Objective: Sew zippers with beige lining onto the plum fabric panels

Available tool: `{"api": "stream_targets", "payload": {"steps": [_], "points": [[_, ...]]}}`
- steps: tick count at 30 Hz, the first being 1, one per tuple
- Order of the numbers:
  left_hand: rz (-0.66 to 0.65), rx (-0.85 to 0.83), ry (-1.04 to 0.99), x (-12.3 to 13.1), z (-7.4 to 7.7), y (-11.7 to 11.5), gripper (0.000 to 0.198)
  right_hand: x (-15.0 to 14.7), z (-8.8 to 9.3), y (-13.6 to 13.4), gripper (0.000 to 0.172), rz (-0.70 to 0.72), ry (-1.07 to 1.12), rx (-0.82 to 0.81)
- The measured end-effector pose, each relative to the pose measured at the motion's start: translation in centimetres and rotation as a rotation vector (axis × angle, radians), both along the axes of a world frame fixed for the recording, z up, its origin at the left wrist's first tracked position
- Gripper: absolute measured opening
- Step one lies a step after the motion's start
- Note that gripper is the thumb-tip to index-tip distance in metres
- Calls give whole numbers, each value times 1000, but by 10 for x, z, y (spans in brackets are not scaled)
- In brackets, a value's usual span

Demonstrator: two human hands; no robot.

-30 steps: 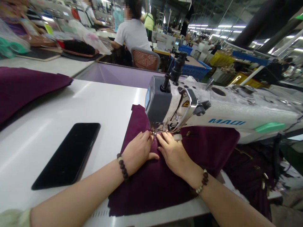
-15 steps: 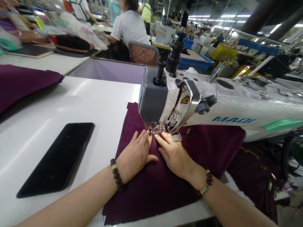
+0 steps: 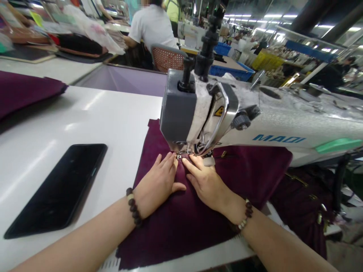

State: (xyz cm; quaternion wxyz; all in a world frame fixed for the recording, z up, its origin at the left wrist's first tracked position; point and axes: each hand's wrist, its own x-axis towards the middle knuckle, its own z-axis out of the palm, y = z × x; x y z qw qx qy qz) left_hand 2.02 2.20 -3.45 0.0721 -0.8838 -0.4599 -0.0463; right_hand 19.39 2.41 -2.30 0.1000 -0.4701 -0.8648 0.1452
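Observation:
Dark purple fabric (image 3: 176, 226) lies on the white table under the head of a sewing machine (image 3: 181, 109). My left hand (image 3: 159, 181) rests flat on the fabric, thumb held out, fingertips just left of the presser foot (image 3: 179, 155). Fingers spread, my right hand (image 3: 208, 185) presses on the fabric just right of the foot. Neither hand grips anything. A gold zipper pull (image 3: 224, 153) sits on the fabric to the right of the foot. The needle tip is too small to make out.
A black phone (image 3: 58, 189) lies on the table (image 3: 119, 124) at the left. More purple fabric (image 3: 28, 90) is at the far left, and a purple pile with zippers (image 3: 300, 200) at the right. A person (image 3: 153, 26) sits ahead near a chair (image 3: 167, 57).
The whole view has shifted slightly, so the phone, machine head and hands appear a little further left and higher. Both hands keep nearly the same pose beside the presser foot.

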Motion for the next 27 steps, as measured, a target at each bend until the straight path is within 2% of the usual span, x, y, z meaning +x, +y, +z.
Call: {"api": "stream_targets", "payload": {"steps": [20,27], "points": [[1,-25,-51,-1,-4,5,78,-2,-3,2,42,-10,22,28],[-2,-74,-112,-2,0,13,74,-4,0,8,41,-4,20,17]]}}
